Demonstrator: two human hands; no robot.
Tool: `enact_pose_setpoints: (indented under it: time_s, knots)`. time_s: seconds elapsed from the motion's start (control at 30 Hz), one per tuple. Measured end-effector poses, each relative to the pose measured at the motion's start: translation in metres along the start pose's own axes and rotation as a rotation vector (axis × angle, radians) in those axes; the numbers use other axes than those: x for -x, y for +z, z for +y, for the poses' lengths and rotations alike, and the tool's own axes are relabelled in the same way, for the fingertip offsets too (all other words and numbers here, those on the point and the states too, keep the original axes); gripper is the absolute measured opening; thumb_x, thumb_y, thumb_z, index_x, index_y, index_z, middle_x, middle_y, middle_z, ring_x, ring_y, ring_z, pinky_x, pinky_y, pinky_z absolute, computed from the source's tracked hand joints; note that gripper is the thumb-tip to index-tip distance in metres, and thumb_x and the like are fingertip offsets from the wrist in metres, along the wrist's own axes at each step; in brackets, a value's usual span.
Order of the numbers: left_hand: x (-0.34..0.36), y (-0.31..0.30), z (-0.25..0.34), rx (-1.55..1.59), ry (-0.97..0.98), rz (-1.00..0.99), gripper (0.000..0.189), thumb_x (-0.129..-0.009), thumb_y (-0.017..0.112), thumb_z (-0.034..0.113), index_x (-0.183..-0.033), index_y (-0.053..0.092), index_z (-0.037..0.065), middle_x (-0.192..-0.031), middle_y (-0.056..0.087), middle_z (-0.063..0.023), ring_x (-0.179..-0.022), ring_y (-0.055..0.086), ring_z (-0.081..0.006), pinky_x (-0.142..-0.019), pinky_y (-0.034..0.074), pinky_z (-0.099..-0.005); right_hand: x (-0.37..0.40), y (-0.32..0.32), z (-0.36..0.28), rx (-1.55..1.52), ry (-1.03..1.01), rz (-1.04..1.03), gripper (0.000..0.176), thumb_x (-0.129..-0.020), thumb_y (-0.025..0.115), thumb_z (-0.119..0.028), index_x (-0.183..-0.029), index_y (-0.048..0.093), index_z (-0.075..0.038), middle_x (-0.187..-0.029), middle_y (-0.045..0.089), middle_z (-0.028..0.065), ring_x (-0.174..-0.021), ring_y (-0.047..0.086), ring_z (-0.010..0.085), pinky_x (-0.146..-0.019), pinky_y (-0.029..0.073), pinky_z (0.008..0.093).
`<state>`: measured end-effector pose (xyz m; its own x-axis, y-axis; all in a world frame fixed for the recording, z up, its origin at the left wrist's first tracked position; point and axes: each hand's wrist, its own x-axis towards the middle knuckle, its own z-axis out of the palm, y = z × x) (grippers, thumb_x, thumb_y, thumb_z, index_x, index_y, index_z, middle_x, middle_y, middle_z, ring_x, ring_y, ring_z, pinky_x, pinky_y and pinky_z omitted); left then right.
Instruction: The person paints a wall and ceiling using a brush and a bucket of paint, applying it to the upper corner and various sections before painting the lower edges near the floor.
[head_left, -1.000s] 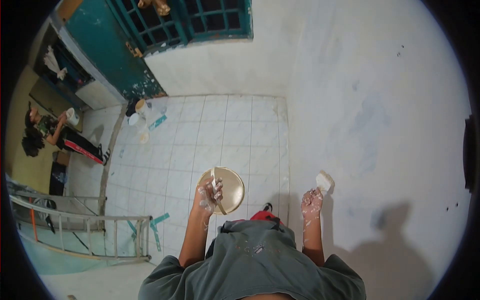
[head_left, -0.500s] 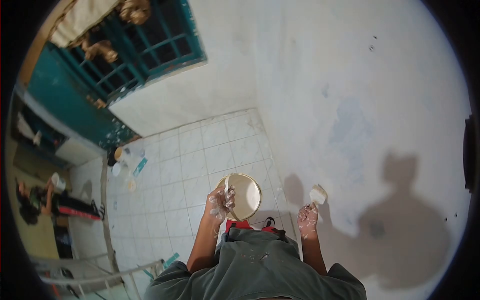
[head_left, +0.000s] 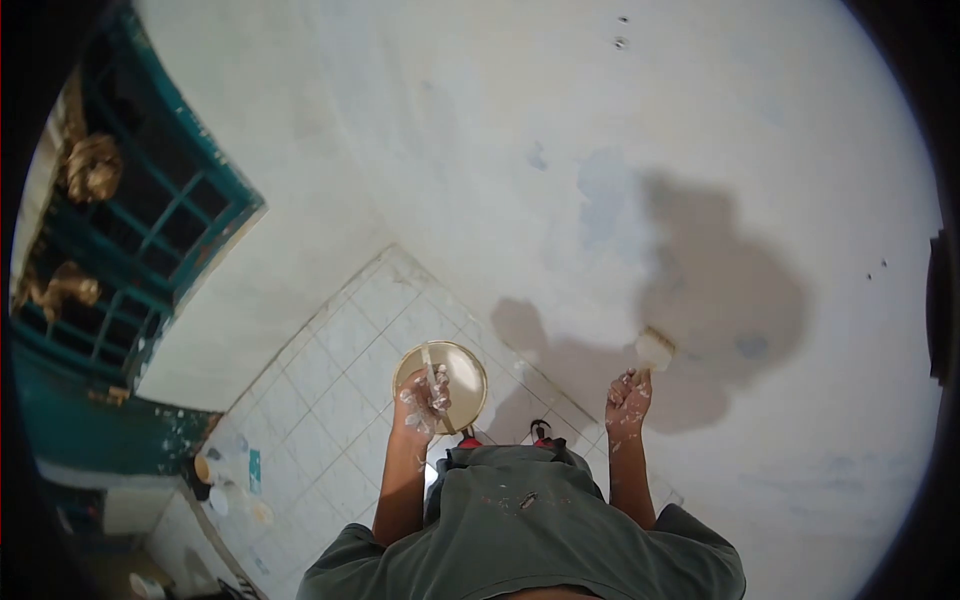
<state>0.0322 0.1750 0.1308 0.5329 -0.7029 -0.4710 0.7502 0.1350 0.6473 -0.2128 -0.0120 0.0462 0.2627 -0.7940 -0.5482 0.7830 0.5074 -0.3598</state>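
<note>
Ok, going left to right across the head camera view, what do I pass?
Teal window grille → paint pail gripped by the left hand → right hand holding the brush against the white wall.

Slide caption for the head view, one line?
Paint-spattered right hand holds a paintbrush at the white wall; left hand carries a paint bucket.
</note>
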Motion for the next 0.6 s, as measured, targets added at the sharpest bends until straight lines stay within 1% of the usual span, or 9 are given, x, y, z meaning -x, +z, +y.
enact_pose_setpoints:
  time_s: [0.07, 0.13, 0.2, 0.3, 0.4, 0.43, 0.47, 0.53, 0.6]
  knots:
    - [-0.003, -0.005, 0.002, -0.012, -0.051, -0.027, 0.025, -0.079, 0.050, 0.026, -0.086, 0.050, 0.002, -0.065, 0.048, -0.0045, -0.048, 0.040, -0.0128, -0.043, 0.031, -0.0233, 0.015, 0.003, -0.005, -0.054, -0.074, -0.023, 0.033, -0.089, 0.036, -0.039, -0.077, 0.044, -0.010, -0.055, 0.035, -0.0022, -0.038, 0.025, 0.0060, -0.030, 0.019, 0.0195]
    - [-0.003, -0.004, 0.002, -0.026, -0.013, -0.029, 0.022, -0.079, 0.047, 0.022, -0.089, 0.051, 0.003, -0.065, 0.048, -0.0047, -0.048, 0.041, -0.0124, -0.042, 0.032, -0.0225, 0.028, 0.002, -0.013, -0.112, -0.153, -0.053, 0.034, -0.090, 0.035, -0.039, -0.078, 0.045, -0.009, -0.055, 0.035, -0.0022, -0.038, 0.025, 0.0059, -0.030, 0.019, 0.0194]
    - [-0.014, -0.022, -0.001, -0.070, -0.063, -0.088, 0.021, -0.079, 0.047, 0.022, -0.089, 0.051, 0.003, -0.065, 0.049, -0.0045, -0.048, 0.040, -0.0123, -0.041, 0.031, -0.0225, 0.034, -0.005, -0.014, -0.117, -0.235, -0.100, 0.034, -0.090, 0.035, -0.038, -0.080, 0.045, -0.008, -0.055, 0.035, -0.0022, -0.038, 0.025, 0.0058, -0.030, 0.020, 0.0193]
    - [-0.033, -0.035, -0.004, -0.139, -0.118, -0.099, 0.021, -0.079, 0.046, 0.022, -0.088, 0.050, 0.003, -0.064, 0.048, -0.0038, -0.046, 0.038, -0.0117, -0.040, 0.031, -0.0227, 0.041, -0.013, -0.018, -0.114, -0.315, -0.133, 0.032, -0.090, 0.036, -0.037, -0.080, 0.045, -0.008, -0.055, 0.035, -0.0024, -0.038, 0.025, 0.0057, -0.030, 0.020, 0.0193]
    - [-0.046, -0.046, -0.007, -0.138, -0.146, -0.172, 0.021, -0.078, 0.046, 0.023, -0.087, 0.051, 0.004, -0.063, 0.047, -0.0030, -0.045, 0.037, -0.0112, -0.040, 0.031, -0.0228, 0.057, -0.012, -0.023, -0.099, -0.443, -0.135, 0.029, -0.089, 0.039, -0.033, -0.080, 0.045, -0.006, -0.056, 0.033, -0.0036, -0.038, 0.024, 0.0041, -0.031, 0.020, 0.0178]
    - [-0.045, -0.048, -0.001, -0.147, -0.183, -0.246, 0.022, -0.078, 0.045, 0.024, -0.086, 0.051, 0.004, -0.062, 0.045, -0.0026, -0.044, 0.036, -0.0107, -0.040, 0.031, -0.0224, 0.069, -0.002, -0.029, -0.111, -0.483, -0.117, 0.029, -0.089, 0.039, -0.033, -0.080, 0.045, -0.006, -0.056, 0.033, -0.0036, -0.038, 0.024, 0.0041, -0.031, 0.020, 0.0178]
    - [-0.050, -0.051, -0.004, -0.168, -0.220, -0.271, 0.022, -0.078, 0.045, 0.024, -0.086, 0.051, 0.004, -0.062, 0.045, -0.0026, -0.044, 0.036, -0.0107, -0.040, 0.031, -0.0224, 0.075, -0.001, -0.032, -0.026, -0.534, -0.064, 0.030, -0.089, 0.039, -0.034, -0.080, 0.045, -0.006, -0.055, 0.033, -0.0040, -0.038, 0.023, 0.0037, -0.030, 0.019, 0.0178]
    - [-0.047, -0.048, -0.004, -0.244, -0.163, -0.243, 0.023, -0.079, 0.044, 0.025, -0.086, 0.051, 0.005, -0.061, 0.045, -0.0027, -0.044, 0.036, -0.0105, -0.040, 0.031, -0.0217, 0.084, -0.005, -0.033, 0.051, -0.605, 0.017, 0.031, -0.089, 0.039, -0.034, -0.079, 0.046, -0.005, -0.054, 0.032, -0.0045, -0.037, 0.023, 0.0034, -0.030, 0.019, 0.0179]
    - [-0.046, -0.047, -0.003, -0.254, -0.201, -0.289, 0.023, -0.081, 0.044, 0.026, -0.086, 0.051, 0.005, -0.060, 0.045, -0.0024, -0.043, 0.035, -0.0106, -0.040, 0.030, -0.0217, 0.080, -0.018, -0.030, 0.266, -0.676, 0.061, 0.032, -0.089, 0.039, -0.035, -0.079, 0.046, -0.005, -0.052, 0.029, -0.0056, -0.036, 0.023, 0.0031, -0.030, 0.018, 0.0178]
